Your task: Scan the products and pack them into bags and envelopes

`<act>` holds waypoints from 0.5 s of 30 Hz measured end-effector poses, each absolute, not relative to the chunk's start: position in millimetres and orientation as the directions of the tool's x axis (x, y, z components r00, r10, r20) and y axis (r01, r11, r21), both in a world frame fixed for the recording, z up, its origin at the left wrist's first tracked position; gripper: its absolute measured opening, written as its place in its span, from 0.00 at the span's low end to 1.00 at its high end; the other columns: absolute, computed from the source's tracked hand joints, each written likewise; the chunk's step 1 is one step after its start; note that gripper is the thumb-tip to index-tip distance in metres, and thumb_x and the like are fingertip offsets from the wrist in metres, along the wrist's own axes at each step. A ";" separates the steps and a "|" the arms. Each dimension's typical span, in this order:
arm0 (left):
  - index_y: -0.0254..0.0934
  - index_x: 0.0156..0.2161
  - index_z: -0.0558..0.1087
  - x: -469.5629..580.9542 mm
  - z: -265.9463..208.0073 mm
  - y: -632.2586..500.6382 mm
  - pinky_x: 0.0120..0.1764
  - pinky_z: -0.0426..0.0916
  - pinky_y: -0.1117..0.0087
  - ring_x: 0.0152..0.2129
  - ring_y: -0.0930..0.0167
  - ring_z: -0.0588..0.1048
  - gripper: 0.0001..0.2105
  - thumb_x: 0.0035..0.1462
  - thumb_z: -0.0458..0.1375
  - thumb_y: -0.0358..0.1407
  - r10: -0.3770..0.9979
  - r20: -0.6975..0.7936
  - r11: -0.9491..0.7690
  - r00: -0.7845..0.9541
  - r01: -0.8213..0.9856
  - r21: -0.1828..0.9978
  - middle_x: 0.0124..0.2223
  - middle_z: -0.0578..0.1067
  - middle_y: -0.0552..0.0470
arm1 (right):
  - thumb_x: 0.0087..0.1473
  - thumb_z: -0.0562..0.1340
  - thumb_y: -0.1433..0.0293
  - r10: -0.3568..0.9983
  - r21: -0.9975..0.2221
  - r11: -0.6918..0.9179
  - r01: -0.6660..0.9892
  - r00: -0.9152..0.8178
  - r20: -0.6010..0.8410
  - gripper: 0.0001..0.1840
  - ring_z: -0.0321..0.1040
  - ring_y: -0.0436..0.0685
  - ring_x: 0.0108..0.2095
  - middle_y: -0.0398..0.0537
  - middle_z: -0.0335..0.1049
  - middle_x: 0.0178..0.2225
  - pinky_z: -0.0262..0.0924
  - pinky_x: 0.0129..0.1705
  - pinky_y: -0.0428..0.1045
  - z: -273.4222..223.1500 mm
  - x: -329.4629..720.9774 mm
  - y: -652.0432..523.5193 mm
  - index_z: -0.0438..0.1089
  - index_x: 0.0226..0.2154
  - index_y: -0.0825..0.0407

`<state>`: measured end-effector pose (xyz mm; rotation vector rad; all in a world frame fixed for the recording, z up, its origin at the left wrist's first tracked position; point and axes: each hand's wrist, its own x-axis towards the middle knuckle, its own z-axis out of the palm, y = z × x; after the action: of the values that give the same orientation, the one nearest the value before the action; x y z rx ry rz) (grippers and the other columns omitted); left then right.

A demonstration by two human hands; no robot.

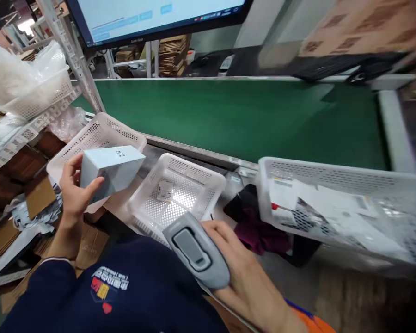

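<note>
My left hand point(72, 192) grips a small white box point(113, 169), held tilted above a white perforated basket point(100, 132) at the left. My right hand point(242, 266) holds a grey handheld scanner point(196, 249), its head pointing down and left, low in the view near my dark blue top. Just beyond the scanner sits a second white basket point(208, 178) with a small label lying inside.
A green conveyor belt point(249, 115) runs across behind the baskets. A larger white basket point(333, 178) with papers stands at the right. A dark cloth point(260, 231) lies between the baskets. A monitor point(152, 18) hangs above. Shelves with bags and cartons fill the left.
</note>
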<state>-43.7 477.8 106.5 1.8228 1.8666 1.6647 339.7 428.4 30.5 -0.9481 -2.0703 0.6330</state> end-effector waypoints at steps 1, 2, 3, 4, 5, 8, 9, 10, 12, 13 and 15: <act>0.40 0.65 0.75 -33.5 96.7 488.6 0.54 0.80 0.58 0.59 0.52 0.79 0.40 0.55 0.75 0.62 0.757 0.583 -0.298 -0.296 0.638 0.710 0.62 0.79 0.39 | 0.56 0.61 0.75 0.779 -0.649 0.619 0.443 -0.452 0.434 0.42 0.80 0.61 0.41 0.56 0.72 0.53 0.76 0.36 0.50 34.1 333.5 424.4 0.64 0.72 0.47; 0.40 0.64 0.75 -23.0 85.3 500.9 0.54 0.80 0.58 0.59 0.53 0.79 0.40 0.55 0.75 0.61 0.783 0.553 -0.313 -0.284 0.589 0.745 0.62 0.79 0.39 | 0.55 0.61 0.75 0.771 -0.614 0.629 0.476 -0.481 0.417 0.45 0.80 0.60 0.39 0.56 0.73 0.54 0.76 0.35 0.51 37.0 326.5 420.9 0.61 0.75 0.48; 0.40 0.64 0.75 -12.1 72.5 514.2 0.55 0.80 0.58 0.59 0.53 0.79 0.39 0.56 0.75 0.61 0.816 0.512 -0.313 -0.268 0.539 0.782 0.62 0.79 0.39 | 0.54 0.61 0.75 0.764 -0.578 0.637 0.510 -0.518 0.385 0.48 0.80 0.61 0.39 0.57 0.73 0.54 0.76 0.35 0.52 39.4 319.0 418.4 0.59 0.76 0.51; 0.40 0.64 0.75 -0.9 58.8 528.3 0.56 0.79 0.57 0.59 0.54 0.79 0.37 0.57 0.75 0.60 0.853 0.460 -0.300 -0.245 0.492 0.817 0.62 0.79 0.39 | 0.52 0.61 0.75 0.760 -0.541 0.639 0.546 -0.557 0.336 0.49 0.80 0.62 0.39 0.59 0.74 0.54 0.77 0.36 0.54 41.4 311.4 417.0 0.58 0.76 0.54; 0.40 0.64 0.75 10.8 44.5 542.5 0.58 0.78 0.56 0.59 0.54 0.79 0.36 0.58 0.74 0.58 0.890 0.401 -0.274 -0.217 0.450 0.850 0.62 0.79 0.38 | 0.51 0.61 0.75 0.760 -0.506 0.635 0.584 -0.589 0.274 0.49 0.81 0.64 0.41 0.60 0.75 0.54 0.78 0.37 0.55 42.7 304.3 416.9 0.59 0.76 0.57; 0.37 0.66 0.72 43.8 4.5 579.8 0.65 0.74 0.51 0.62 0.53 0.79 0.33 0.64 0.69 0.53 0.973 0.192 -0.128 -0.127 0.392 0.911 0.64 0.79 0.34 | 0.50 0.61 0.76 0.803 -0.433 0.564 0.703 -0.589 0.090 0.47 0.82 0.69 0.45 0.63 0.76 0.54 0.80 0.40 0.58 40.1 291.5 421.0 0.63 0.73 0.62; 0.35 0.68 0.71 51.2 -5.2 588.4 0.67 0.72 0.48 0.64 0.51 0.78 0.32 0.67 0.67 0.51 0.986 0.128 -0.073 -0.108 0.413 0.908 0.66 0.78 0.32 | 0.50 0.61 0.76 0.826 -0.428 0.526 0.734 -0.562 0.052 0.47 0.82 0.69 0.46 0.63 0.76 0.56 0.80 0.41 0.58 36.4 291.5 422.1 0.63 0.73 0.62; 0.32 0.70 0.69 55.0 -11.7 594.8 0.70 0.69 0.46 0.67 0.50 0.76 0.32 0.69 0.64 0.49 0.993 0.083 -0.033 -0.089 0.458 0.888 0.68 0.76 0.29 | 0.50 0.60 0.77 0.848 -0.434 0.489 0.756 -0.528 0.036 0.46 0.82 0.68 0.46 0.63 0.76 0.57 0.79 0.41 0.58 31.1 294.0 422.3 0.63 0.73 0.61; 0.30 0.73 0.67 47.8 -13.4 601.9 0.75 0.63 0.42 0.73 0.48 0.70 0.33 0.72 0.61 0.48 0.996 0.084 -0.047 -0.037 0.584 0.810 0.74 0.70 0.25 | 0.51 0.60 0.77 0.886 -0.482 0.430 0.763 -0.459 0.064 0.46 0.83 0.67 0.46 0.62 0.76 0.56 0.79 0.42 0.57 16.6 305.6 419.5 0.63 0.73 0.58; 0.30 0.73 0.67 36.4 -8.5 603.7 0.77 0.60 0.42 0.75 0.48 0.67 0.33 0.72 0.60 0.48 0.991 0.130 -0.105 0.009 0.648 0.754 0.76 0.68 0.26 | 0.52 0.59 0.77 0.899 -0.521 0.409 0.749 -0.429 0.089 0.44 0.83 0.66 0.46 0.60 0.77 0.55 0.79 0.42 0.56 8.0 313.7 417.1 0.63 0.72 0.56; 0.34 0.73 0.69 1.5 9.6 606.8 0.79 0.57 0.44 0.76 0.50 0.65 0.30 0.71 0.59 0.45 0.962 0.242 -0.253 0.127 0.748 0.614 0.76 0.68 0.31 | 0.54 0.58 0.77 0.914 -0.591 0.381 0.710 -0.384 0.129 0.39 0.83 0.65 0.44 0.59 0.76 0.53 0.78 0.41 0.55 -10.2 330.9 413.1 0.64 0.69 0.54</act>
<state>1.5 606.8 9.6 2.0686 1.6593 0.8672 330.9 413.1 -10.2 -1.4006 -2.2080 0.6267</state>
